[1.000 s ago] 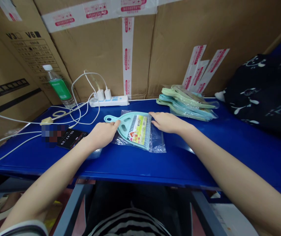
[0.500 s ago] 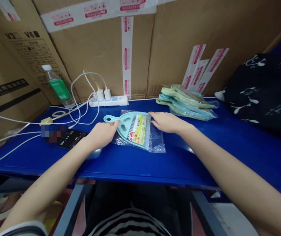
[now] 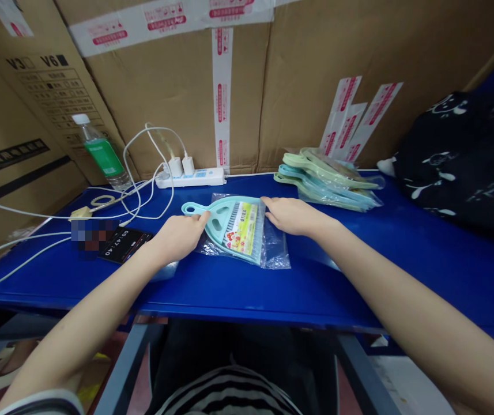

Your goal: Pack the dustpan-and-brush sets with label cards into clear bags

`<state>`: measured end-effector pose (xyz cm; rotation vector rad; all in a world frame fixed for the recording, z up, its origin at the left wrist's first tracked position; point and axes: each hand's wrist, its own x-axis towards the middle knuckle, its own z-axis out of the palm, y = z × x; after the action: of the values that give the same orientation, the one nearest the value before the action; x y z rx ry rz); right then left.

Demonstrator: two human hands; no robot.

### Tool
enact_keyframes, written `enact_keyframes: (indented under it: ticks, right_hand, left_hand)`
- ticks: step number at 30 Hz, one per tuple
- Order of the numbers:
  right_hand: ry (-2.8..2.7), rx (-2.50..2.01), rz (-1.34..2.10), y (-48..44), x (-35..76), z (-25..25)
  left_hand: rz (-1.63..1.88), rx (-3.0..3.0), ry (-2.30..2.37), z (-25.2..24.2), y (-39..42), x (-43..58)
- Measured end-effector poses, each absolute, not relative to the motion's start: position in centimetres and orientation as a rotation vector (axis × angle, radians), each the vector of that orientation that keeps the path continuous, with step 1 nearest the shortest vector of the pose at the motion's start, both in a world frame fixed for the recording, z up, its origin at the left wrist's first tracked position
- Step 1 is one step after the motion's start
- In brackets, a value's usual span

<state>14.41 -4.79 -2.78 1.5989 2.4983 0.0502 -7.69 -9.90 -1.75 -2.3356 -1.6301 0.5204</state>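
Note:
A light blue dustpan and brush set (image 3: 223, 226) lies on the blue tabletop, partly in a clear plastic bag (image 3: 276, 251), with a yellow-green printed label (image 3: 243, 228) on top. My left hand (image 3: 181, 237) is closed on the set near its handle, the thumb on top and the other fingers curled out of sight. At the far right corner my right hand (image 3: 292, 215) grips the edge of the set between thumb and fingers. The loose end of the bag spreads out below the right hand.
Several bagged green and blue dustpan sets (image 3: 327, 178) are stacked at the back right, beside a black patterned bag (image 3: 463, 167). A power strip (image 3: 203, 177) with white cables, a bottle (image 3: 104, 154) and a phone (image 3: 124, 244) showing a timer are on the left. Cardboard (image 3: 164, 86) stands behind.

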Motion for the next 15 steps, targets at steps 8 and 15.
enact_keyframes:
  ticks: [8,15]
  right_hand:
    - [2.49,1.599,0.044,-4.94,14.35,-2.6]
    - [2.492,1.605,0.031,-4.98,14.36,-2.59]
  left_hand:
    - [0.552,-2.321,-1.623,-1.56,-10.18,-7.42]
    - [0.545,-2.314,-1.609,-1.7,-10.14,-7.52]
